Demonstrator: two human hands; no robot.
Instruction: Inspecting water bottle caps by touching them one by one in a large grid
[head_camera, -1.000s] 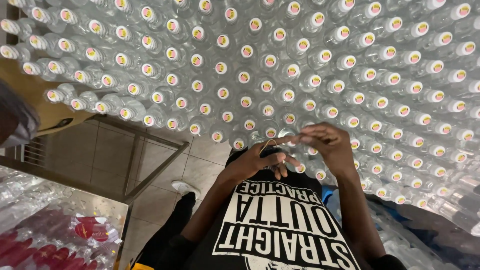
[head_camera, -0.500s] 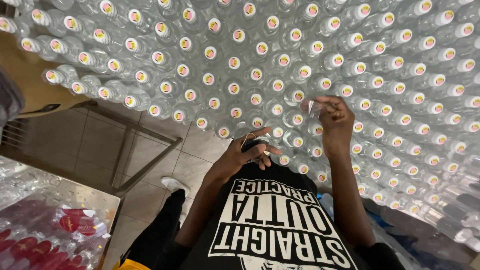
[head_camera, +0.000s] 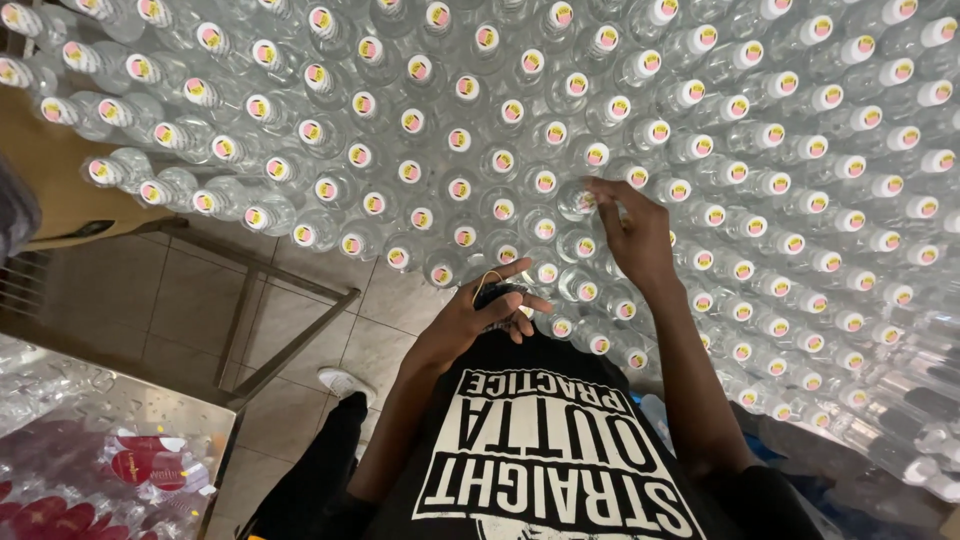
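Left hand (head_camera: 475, 315) near the black printed shirt (head_camera: 545, 460) grips a small dark object with a thin loop (head_camera: 497, 292); what it is, cannot tell. Right hand (head_camera: 632, 232), fingers narrow, pinches the top of one clear plastic bottle (head_camera: 578, 200) near the front edge of the packed field of clear capped bottles (head_camera: 420, 120); most caps carry round coloured stickers, so the bulk looks done

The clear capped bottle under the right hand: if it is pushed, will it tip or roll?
The bottle looks like thin clear plastic, so probably light. Neighbouring bottles pack it tightly, so tipping seems unlikely. The right hand touches its cap.
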